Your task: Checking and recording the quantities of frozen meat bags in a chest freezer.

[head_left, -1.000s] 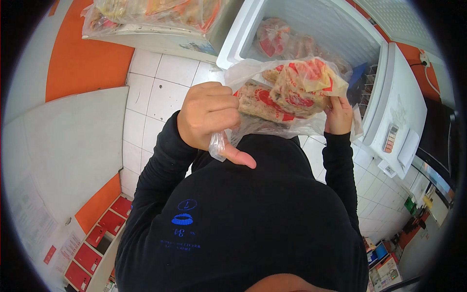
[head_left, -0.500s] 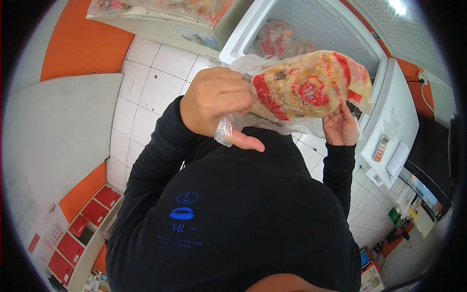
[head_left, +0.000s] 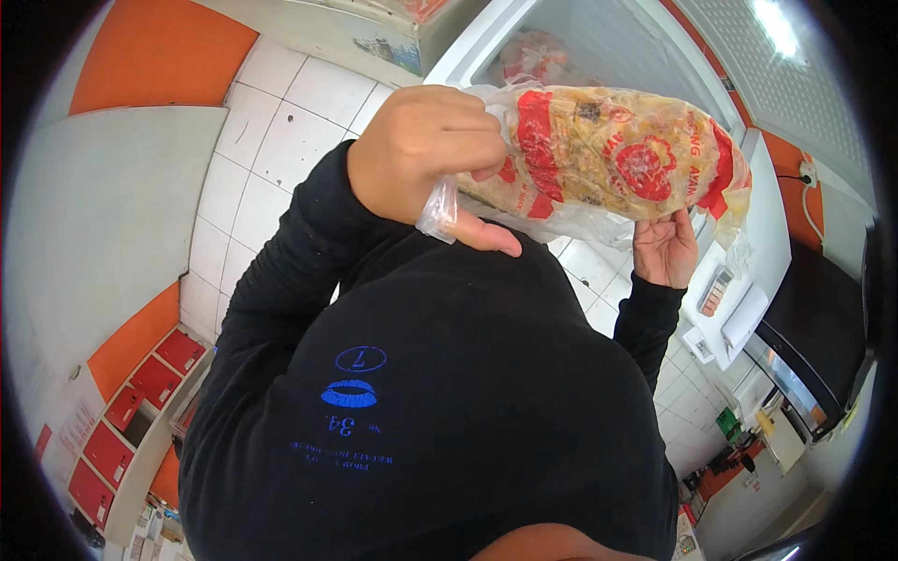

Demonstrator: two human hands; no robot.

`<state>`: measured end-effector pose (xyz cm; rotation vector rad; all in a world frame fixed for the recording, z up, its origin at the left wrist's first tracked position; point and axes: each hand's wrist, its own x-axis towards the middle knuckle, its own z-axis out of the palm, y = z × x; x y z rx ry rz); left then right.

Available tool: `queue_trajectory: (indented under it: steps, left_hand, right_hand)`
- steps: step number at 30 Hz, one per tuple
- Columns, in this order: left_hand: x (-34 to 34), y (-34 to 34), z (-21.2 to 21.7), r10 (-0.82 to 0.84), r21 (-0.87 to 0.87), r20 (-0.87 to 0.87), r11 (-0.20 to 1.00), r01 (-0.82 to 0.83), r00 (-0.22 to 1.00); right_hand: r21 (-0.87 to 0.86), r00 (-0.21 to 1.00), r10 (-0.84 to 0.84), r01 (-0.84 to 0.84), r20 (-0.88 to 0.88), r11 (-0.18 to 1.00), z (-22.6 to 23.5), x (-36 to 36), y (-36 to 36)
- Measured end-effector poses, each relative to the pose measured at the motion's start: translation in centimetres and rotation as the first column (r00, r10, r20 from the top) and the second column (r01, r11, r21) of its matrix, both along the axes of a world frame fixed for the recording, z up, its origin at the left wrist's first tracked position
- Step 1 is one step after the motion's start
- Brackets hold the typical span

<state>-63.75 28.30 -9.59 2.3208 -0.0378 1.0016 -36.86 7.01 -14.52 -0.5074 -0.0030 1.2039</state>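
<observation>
In front of my chest I hold a plump food packet (head_left: 599,150) of clear film with red print, yellowish-brown food inside. A second, similar packet (head_left: 524,194) shows partly beneath it. Thin clear plastic bag film (head_left: 436,213) is bunched in my left hand (head_left: 430,159), its fingers curled and thumb sticking out to the right. My right hand (head_left: 666,247) grips the packet's lower right edge, fingertips partly hidden behind it. Just beyond lies an open white chest freezer (head_left: 468,58) with red-printed packets (head_left: 535,58) inside.
Left of the freezer stands a white cabinet (head_left: 327,33) with more packets on top. The freezer's white side top (head_left: 748,234) carries a small calculator (head_left: 715,292) and paper (head_left: 745,316). Red compartments (head_left: 108,449) line the lower left. White tiles (head_left: 257,140) cover the floor.
The packet has shifted to the right and slightly away from my left hand, exposing more of the packet beneath. My right hand has moved a little right with it.
</observation>
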Motion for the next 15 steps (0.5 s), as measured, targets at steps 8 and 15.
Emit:
queue_trajectory:
  steps: [8, 15]
  left_hand:
    - [0.04, -0.01, -0.02, 0.003, 0.001, -0.004, 1.000, -0.003, 1.000]
    - [0.16, 0.22, 0.10, -0.005, -0.003, -0.007, 1.000, 0.005, 1.000]
  right_hand:
    - [-0.014, 1.000, 0.013, -0.013, 0.006, 1.000, -0.20, 0.43, 0.00]
    - [-0.090, 0.949, 0.122, -0.100, 0.290, 0.991, 0.73, 0.34, 0.77]
